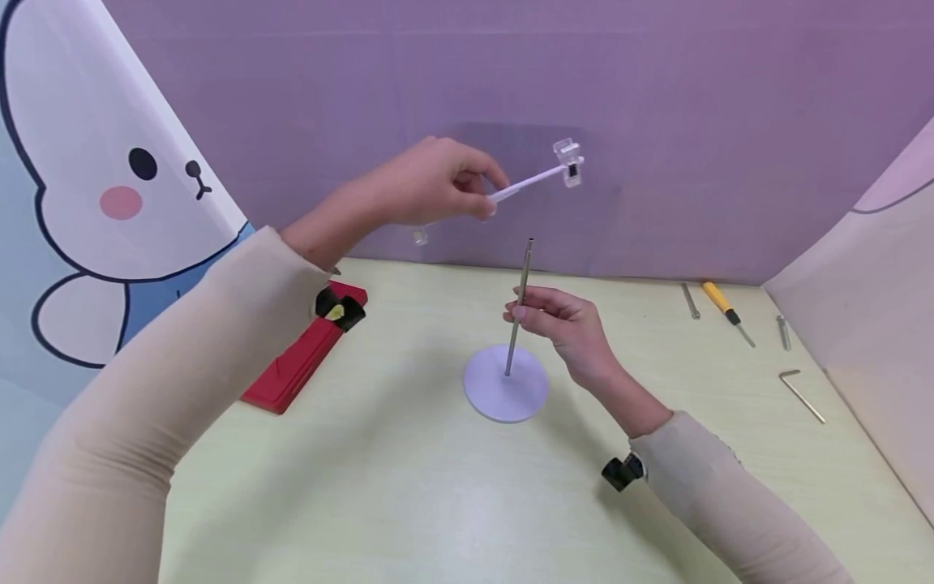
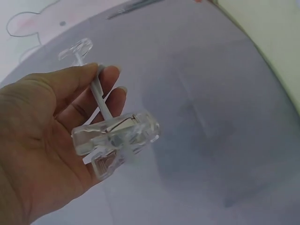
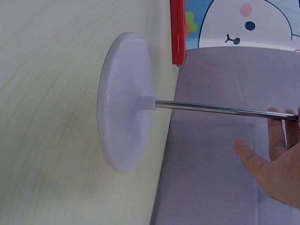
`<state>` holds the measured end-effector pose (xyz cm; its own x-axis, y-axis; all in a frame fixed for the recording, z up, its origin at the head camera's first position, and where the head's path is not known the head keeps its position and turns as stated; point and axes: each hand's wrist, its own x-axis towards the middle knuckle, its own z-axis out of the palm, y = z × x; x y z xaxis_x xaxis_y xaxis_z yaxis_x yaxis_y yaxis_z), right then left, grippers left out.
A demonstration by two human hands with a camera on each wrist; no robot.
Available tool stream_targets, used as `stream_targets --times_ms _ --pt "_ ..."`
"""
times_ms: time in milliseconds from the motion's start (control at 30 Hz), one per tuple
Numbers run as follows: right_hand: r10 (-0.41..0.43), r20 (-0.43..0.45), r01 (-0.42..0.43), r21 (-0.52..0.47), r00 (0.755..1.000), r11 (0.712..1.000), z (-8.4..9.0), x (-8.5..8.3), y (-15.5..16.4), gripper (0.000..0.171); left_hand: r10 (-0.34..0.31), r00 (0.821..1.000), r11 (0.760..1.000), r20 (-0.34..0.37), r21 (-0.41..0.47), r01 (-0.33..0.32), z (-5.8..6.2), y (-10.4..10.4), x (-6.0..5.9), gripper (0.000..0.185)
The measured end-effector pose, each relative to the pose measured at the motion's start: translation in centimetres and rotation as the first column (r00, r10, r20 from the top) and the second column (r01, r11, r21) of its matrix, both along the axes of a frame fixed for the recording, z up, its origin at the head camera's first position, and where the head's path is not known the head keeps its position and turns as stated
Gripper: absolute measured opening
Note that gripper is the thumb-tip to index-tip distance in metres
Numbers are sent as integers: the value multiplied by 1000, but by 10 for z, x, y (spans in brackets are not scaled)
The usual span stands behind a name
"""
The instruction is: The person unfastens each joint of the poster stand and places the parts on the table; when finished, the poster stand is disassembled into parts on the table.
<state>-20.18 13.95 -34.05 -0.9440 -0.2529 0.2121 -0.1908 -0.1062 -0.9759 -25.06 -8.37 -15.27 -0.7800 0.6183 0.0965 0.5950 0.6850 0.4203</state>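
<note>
My left hand (image 1: 430,182) is raised in front of the purple backdrop and pinches a thin white rod (image 1: 533,178) near its middle. A clear plastic clip (image 1: 570,162) sits on the rod's right end. Another clear clip (image 1: 420,236) shows below the wrist; the left wrist view has one clip (image 2: 117,138) near and one far. Lower down, my right hand (image 1: 572,328) holds a slim metal pole (image 1: 527,272) between thumb and fingers. The pole stands nearly upright in a round white base (image 1: 503,397) on the table. Its top end lies below the white rod, apart from it.
A red case (image 1: 295,369) lies at the left, partly behind my left sleeve. On the right lie a yellow-handled screwdriver (image 1: 722,304), a short metal bar (image 1: 690,301), a bolt-like metal piece (image 1: 784,332) and an L-shaped hex key (image 1: 803,397). Fabric walls border the table (image 1: 409,487).
</note>
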Motion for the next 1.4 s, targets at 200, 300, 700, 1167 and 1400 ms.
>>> stream_targets --times_ms 200,300,700,1167,1400 --pt "-4 5 4 -2 1000 1000 1 1 0 25 57 996 998 69 23 -59 -18 -13 -7 32" --pt "-4 10 4 9 1000 1000 1 1 0 25 72 990 996 123 49 -78 -31 -18 -9 35" --pt "-6 23 6 24 1000 1000 2 2 1 22 70 972 990 224 107 -96 -81 -28 -9 37" --pt "-8 25 7 40 1000 999 2 4 1 21 57 974 993 221 85 -77 -103 -42 -10 32" --pt "-10 39 8 46 999 999 4 5 0 20 95 962 993 255 44 -110 -113 -53 -11 41"
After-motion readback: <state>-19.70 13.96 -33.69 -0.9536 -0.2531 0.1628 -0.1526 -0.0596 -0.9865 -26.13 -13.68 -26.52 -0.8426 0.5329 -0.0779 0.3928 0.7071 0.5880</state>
